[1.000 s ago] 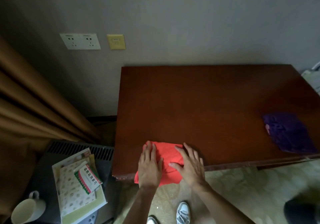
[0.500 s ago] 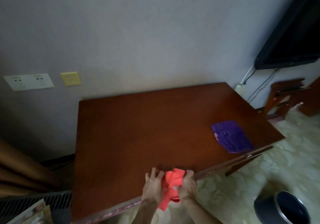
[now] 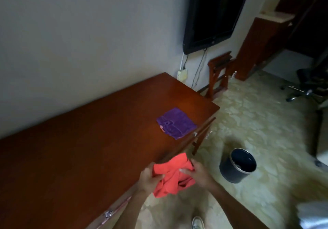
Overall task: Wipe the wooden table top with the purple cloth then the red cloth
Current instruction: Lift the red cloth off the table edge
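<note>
The red cloth (image 3: 171,176) hangs crumpled between both hands, off the table's front edge. My left hand (image 3: 148,178) grips its left side and my right hand (image 3: 198,174) grips its right side. The dark wooden table top (image 3: 85,140) stretches from the lower left toward the wall. The purple cloth (image 3: 176,123) lies flat near the table's right end, close to the front edge, well apart from both hands.
A dark waste bin (image 3: 237,165) stands on the patterned floor right of the table. A TV (image 3: 211,14) hangs on the wall, cables and a power strip (image 3: 182,74) below it. A wooden stand (image 3: 219,72) and an office chair base (image 3: 298,90) are farther right.
The red cloth went from flat on the table under both hands to lifted and bunched between them off the edge. My head has turned right, bringing the TV and bin into view.
</note>
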